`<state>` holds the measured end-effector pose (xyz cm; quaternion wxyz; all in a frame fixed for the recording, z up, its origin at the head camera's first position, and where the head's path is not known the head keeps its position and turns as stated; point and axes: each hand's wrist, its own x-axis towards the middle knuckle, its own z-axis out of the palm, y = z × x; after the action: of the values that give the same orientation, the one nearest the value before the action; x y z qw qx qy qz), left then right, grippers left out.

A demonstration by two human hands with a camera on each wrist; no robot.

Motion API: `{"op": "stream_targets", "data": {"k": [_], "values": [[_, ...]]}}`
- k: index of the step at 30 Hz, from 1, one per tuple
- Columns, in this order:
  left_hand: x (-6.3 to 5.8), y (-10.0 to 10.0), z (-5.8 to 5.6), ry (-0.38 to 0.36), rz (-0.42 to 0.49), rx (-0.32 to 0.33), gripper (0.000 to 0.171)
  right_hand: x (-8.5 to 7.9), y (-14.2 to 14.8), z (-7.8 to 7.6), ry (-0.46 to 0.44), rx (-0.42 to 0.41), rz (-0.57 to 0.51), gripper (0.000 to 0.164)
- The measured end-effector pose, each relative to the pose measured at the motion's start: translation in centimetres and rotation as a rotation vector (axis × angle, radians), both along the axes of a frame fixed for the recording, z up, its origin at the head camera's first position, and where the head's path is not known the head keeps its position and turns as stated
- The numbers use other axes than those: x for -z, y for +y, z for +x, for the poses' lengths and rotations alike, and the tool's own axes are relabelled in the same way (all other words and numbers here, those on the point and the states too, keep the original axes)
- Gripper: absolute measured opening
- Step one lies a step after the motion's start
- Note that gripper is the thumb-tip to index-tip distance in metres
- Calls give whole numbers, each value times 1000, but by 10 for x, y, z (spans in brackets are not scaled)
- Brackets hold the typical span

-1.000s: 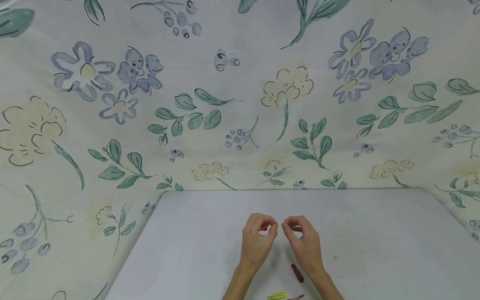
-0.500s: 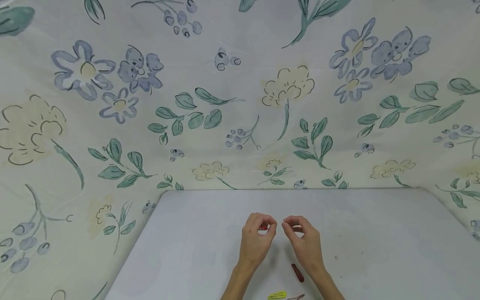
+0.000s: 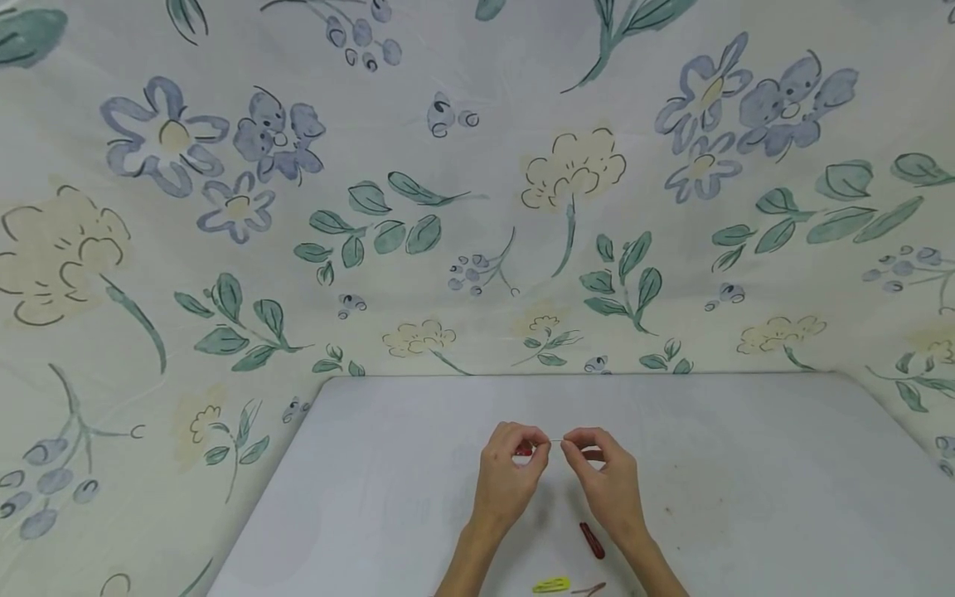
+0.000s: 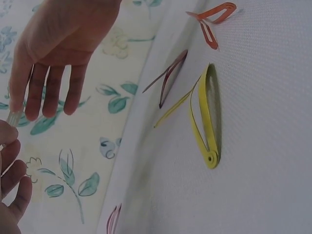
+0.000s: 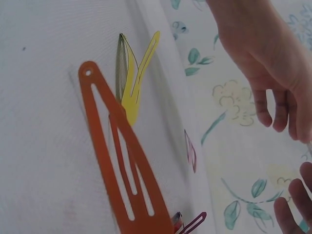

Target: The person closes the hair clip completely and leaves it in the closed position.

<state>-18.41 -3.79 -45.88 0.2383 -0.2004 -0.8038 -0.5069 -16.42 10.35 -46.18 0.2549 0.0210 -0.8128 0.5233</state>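
Thumb and fingertip of my left hand pinch one end of a thin, clear, whitish band above the table. My right hand pinches its other end, so a short stretch shows taut across the small gap. Close up in the left wrist view, the band looks translucent and finely ridged. Through the ring of my left thumb and finger, a red thing shows behind. Below the hands lie a dark red snap hair clip, a yellow hair clip and a brownish hair clip.
The right wrist view has a large orange snap clip in front, with a pink clip farther off. A white table extends to a floral cloth hung behind it.
The hands have drawn slightly apart, mostly the left one moving left, and the clear band between them shows longer. The clips lie as before.
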Motion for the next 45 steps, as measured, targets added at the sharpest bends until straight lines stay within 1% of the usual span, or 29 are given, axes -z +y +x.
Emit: {"op": "stream_targets", "data": {"k": [7, 14, 18, 24, 27, 30, 36, 45], "values": [[0, -1, 0, -37, 38, 26, 12, 0, 2, 0, -34, -14, -9, 11], [-1, -3, -1, -20, 70, 34, 15, 4, 4, -2, -88, -40, 30, 14], [1, -5, -2, 3, 58, 28, 16, 5, 6, -2, -94, -62, 36, 15], [3, -10, -6, 33, 9, 46, 16, 4, 7, -3, -101, -98, 16, 8], [2, -12, -8, 40, -10, 57, 16, 5, 7, -4, -106, -111, 22, 8], [1, -15, -9, 24, -14, 68, 15, 6, 7, -5, -98, -122, 30, 8], [-2, -20, -9, -32, -18, 90, 12, 8, 7, -6, -72, -133, 63, 10], [-7, -21, -10, -69, -63, 108, 12, 8, 8, -6, -44, -119, 158, 12]]}}
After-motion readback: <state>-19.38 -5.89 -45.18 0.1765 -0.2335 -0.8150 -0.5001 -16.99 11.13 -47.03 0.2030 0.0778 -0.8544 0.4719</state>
